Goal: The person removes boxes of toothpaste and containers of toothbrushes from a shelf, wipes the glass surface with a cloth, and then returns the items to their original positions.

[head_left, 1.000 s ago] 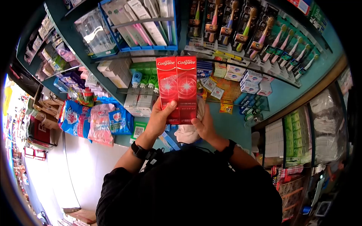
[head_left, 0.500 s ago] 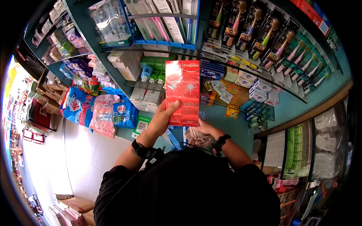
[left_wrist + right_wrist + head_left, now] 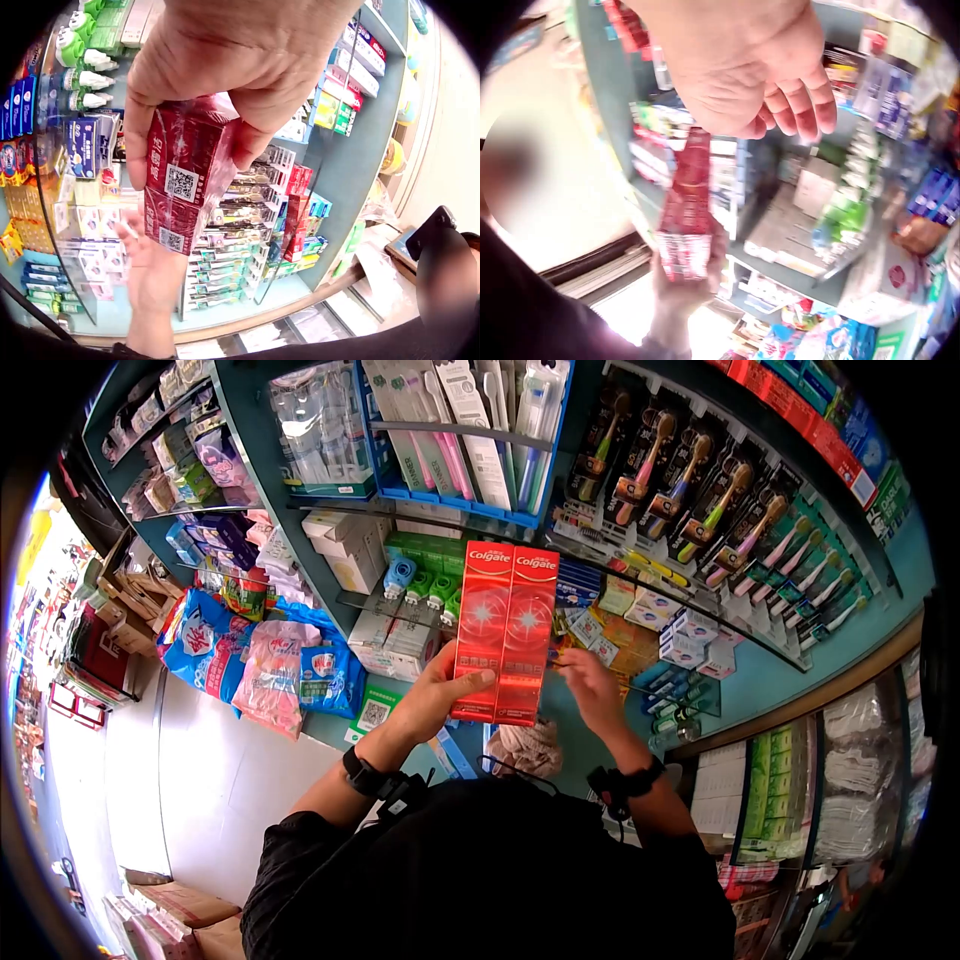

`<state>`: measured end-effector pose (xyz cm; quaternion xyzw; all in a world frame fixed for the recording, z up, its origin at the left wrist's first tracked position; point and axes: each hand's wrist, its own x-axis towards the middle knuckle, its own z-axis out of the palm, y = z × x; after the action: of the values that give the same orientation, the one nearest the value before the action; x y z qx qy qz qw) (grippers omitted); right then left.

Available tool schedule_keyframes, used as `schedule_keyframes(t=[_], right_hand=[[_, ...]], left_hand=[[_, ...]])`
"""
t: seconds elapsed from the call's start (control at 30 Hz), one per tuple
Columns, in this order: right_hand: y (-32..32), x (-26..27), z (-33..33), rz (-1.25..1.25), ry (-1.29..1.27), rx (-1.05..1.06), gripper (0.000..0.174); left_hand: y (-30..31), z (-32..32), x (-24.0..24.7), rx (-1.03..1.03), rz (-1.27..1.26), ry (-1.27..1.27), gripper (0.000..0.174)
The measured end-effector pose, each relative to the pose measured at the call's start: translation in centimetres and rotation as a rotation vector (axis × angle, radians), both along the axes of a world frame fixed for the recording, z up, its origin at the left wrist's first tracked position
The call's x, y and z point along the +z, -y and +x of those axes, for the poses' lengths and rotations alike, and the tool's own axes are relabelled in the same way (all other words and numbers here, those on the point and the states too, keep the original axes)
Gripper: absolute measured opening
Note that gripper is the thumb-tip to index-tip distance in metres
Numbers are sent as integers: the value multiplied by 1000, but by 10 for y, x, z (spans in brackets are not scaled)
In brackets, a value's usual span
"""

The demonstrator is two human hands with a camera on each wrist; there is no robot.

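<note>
Two red Colgate toothpaste boxes (image 3: 505, 630) stand side by side, upright, in my left hand (image 3: 432, 700). Its thumb lies across their front near the bottom. In the left wrist view the left hand (image 3: 240, 56) grips the boxes (image 3: 180, 176) between thumb and fingers, their QR-coded ends showing. My right hand (image 3: 597, 695) hangs just right of the boxes, holding nothing. The right wrist view shows that right hand (image 3: 754, 75) with loosely bent fingers, the red boxes (image 3: 686, 195) below it. A crumpled beige cloth (image 3: 525, 747) lies on the counter under the boxes.
Glass shelves (image 3: 740, 615) with small cartons stand close in front. Toothbrushes (image 3: 690, 490) hang in packs above, beside a blue rack (image 3: 470, 505). Detergent bags (image 3: 275, 670) sit at the left end, next to a green QR card (image 3: 372, 712).
My right hand has left the beige cloth on the counter and risen to the right of the boxes. The left hand keeps hold of both boxes; the head view has shifted.
</note>
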<state>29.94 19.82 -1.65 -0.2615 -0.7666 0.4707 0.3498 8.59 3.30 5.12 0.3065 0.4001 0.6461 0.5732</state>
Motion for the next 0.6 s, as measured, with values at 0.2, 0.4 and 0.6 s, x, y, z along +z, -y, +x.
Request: schedule_keyframes(t=[0.2,0.4,0.6], right_hand=[[70,158,13,1009,86,144,43],[88,192,14,1260,279,87,56],[71,241,10,1711,145,-161,40]], left_hand=[[-9,15,43,-90,108,65,47],[-11,30,109,-108,228,46,45],[-27,40,157,-142,455,-99,47]])
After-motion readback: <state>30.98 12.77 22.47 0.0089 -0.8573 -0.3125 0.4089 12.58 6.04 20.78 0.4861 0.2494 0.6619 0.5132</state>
